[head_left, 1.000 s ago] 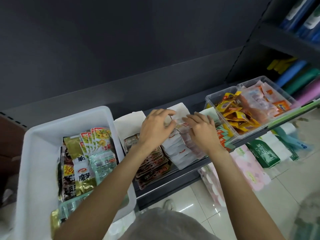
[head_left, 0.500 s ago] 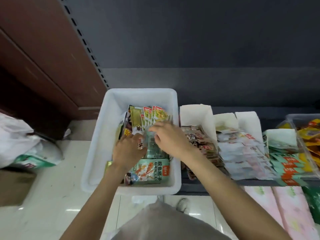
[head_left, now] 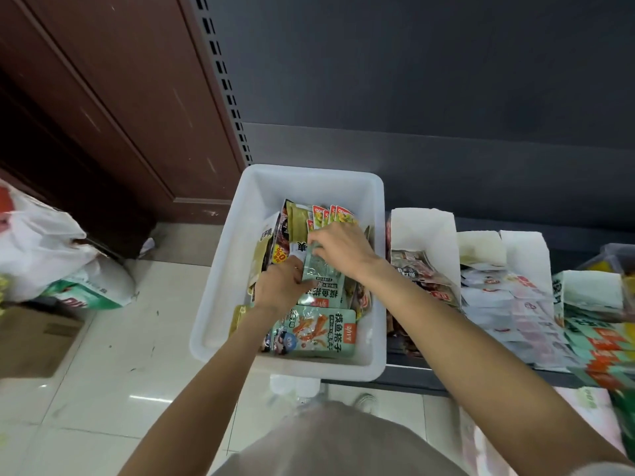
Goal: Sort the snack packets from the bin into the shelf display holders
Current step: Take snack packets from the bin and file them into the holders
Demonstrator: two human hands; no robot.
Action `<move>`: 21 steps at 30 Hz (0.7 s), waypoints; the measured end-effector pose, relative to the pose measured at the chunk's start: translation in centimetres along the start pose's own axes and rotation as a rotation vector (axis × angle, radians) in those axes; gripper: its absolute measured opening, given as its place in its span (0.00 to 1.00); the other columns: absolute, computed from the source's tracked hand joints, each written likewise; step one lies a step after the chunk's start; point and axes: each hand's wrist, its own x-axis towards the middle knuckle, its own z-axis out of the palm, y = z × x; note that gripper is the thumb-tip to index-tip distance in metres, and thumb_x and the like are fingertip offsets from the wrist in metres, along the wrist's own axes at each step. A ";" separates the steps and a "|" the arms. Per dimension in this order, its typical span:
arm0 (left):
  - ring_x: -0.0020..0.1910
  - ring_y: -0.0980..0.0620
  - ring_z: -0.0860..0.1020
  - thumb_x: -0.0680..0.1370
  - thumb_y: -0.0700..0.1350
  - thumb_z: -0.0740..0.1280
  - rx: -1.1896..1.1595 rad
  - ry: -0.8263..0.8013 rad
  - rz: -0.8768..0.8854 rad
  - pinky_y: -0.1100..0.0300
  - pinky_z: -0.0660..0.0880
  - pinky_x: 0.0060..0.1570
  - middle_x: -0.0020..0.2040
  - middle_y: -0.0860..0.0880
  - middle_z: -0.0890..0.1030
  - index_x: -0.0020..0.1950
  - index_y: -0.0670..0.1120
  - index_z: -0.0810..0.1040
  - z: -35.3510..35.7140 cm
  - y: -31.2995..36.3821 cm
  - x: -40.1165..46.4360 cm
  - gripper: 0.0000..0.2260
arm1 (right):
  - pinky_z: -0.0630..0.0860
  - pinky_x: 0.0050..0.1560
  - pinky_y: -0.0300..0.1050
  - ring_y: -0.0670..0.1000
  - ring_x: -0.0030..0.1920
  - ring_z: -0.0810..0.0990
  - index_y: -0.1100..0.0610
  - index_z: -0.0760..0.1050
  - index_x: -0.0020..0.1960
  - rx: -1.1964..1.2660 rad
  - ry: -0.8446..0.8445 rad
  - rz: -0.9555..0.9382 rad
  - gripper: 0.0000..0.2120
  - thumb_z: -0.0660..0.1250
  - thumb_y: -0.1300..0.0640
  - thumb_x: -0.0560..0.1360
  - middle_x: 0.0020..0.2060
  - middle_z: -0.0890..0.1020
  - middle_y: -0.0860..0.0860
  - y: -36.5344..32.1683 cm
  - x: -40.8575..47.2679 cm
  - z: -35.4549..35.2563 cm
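Both hands [head_left: 311,266] on pale-green pkt [head_left: 321,271] (mid bin [head_left: 226,269]).

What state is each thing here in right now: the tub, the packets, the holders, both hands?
White bin: partly filled with packets.
Pale green packet: gripped by both hands.
Left hand: holding its lower edge.
Right hand: pinching its top.
Shelf display holders: holding rows of packets.
Plastic bag: slumped on floor.

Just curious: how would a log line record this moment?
stage: picking | both hands in bin | gripping green packet | holders waiting
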 end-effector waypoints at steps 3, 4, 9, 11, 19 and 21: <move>0.39 0.50 0.80 0.75 0.53 0.69 -0.131 0.097 0.013 0.56 0.77 0.41 0.41 0.49 0.83 0.54 0.45 0.74 -0.4 -0.1 0.1 0.14 | 0.70 0.51 0.38 0.49 0.44 0.82 0.54 0.80 0.52 -0.010 0.097 -0.004 0.08 0.63 0.55 0.79 0.42 0.84 0.51 0.3 -0.1 0.0; 0.39 0.49 0.80 0.75 0.52 0.69 -0.149 0.130 0.026 0.56 0.77 0.40 0.42 0.48 0.83 0.58 0.46 0.72 -0.6 -0.1 0.1 0.16 | 0.72 0.51 0.39 0.49 0.44 0.83 0.54 0.80 0.52 -0.022 0.121 -0.004 0.09 0.62 0.55 0.80 0.43 0.84 0.51 0.5 -0.1 0.1; 0.39 0.53 0.80 0.74 0.48 0.71 -0.242 0.188 0.032 0.64 0.72 0.34 0.53 0.51 0.82 0.61 0.48 0.72 -2.1 -0.7 0.0 0.17 | 0.79 0.46 0.48 0.52 0.43 0.83 0.52 0.81 0.53 0.036 0.288 0.069 0.09 0.63 0.56 0.79 0.44 0.84 0.50 1.1 -0.6 -1.4; 0.43 0.57 0.80 0.74 0.45 0.72 -0.513 0.258 0.002 0.66 0.73 0.36 0.54 0.51 0.80 0.63 0.48 0.70 -3.4 -0.7 -0.4 0.19 | 0.77 0.43 0.43 0.49 0.41 0.82 0.53 0.81 0.54 0.247 0.427 0.193 0.09 0.62 0.57 0.80 0.44 0.85 0.48 1.1 -1.3 -3.1; 0.54 0.51 0.81 0.73 0.53 0.68 -1.447 0.007 0.026 0.60 0.78 0.48 0.54 0.50 0.83 0.62 0.48 0.73 -8.6 1.9 -3.8 0.19 | 0.80 0.46 0.40 0.46 0.45 0.82 0.57 0.79 0.51 1.325 0.426 0.640 0.07 0.63 0.62 0.79 0.47 0.83 0.51 -1.3 -4.1 -5.3; 0.51 0.52 0.82 0.76 0.49 0.67 -1.411 0.054 0.049 0.63 0.78 0.45 0.51 0.51 0.84 0.56 0.47 0.77 -8.8 2.8 -4.1 0.11 | 0.80 0.47 0.40 0.48 0.49 0.82 0.57 0.79 0.54 1.263 0.405 0.619 0.08 0.64 0.61 0.78 0.51 0.82 0.51 -1.9 -4.5 -5.0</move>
